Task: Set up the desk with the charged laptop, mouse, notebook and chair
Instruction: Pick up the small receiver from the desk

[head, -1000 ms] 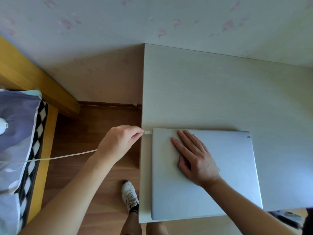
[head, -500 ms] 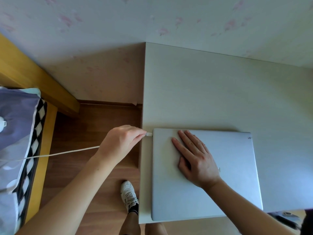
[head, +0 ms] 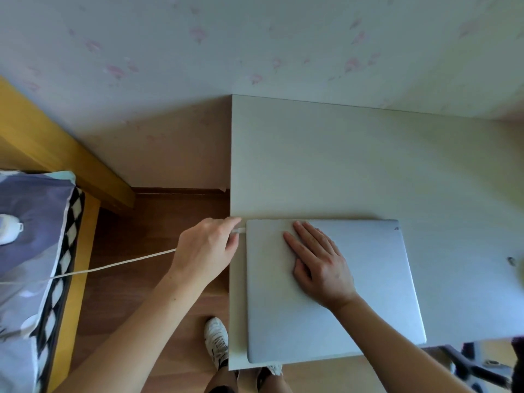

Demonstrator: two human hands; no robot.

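The thumb and the first finger of the left hand [head: 205, 251] are closed on the small white plug [head: 239, 230] of a charging cable [head: 113, 266]. The plug sits just beside the left edge of the laptop [head: 377, 279], near its far corner; I cannot tell if it is inside the port or only at the edge. The other fingers of this hand are curled in toward the palm.

The right hand [head: 319, 265] lies flat on the closed lid of the laptop, fingers stretched and a little spread, pointing to the far left corner. It grips nothing, it only lies on the lid.

The laptop is silver and closed. It lies on the pale desk [head: 340, 160], at the near left corner of it, with its left side near the left edge of the desk and its near edge close to the front edge.

From the left hand the white cable runs to the left, above the wooden floor [head: 158, 217], to the bed [head: 31, 236] with a patterned cover in a yellow wooden frame. Below the hands, a white shoe [head: 217, 340] of the person stands on the floor beside the desk. At the lower right corner, dark legs of a chair base [head: 470, 367] are partly visible under the desk edge.
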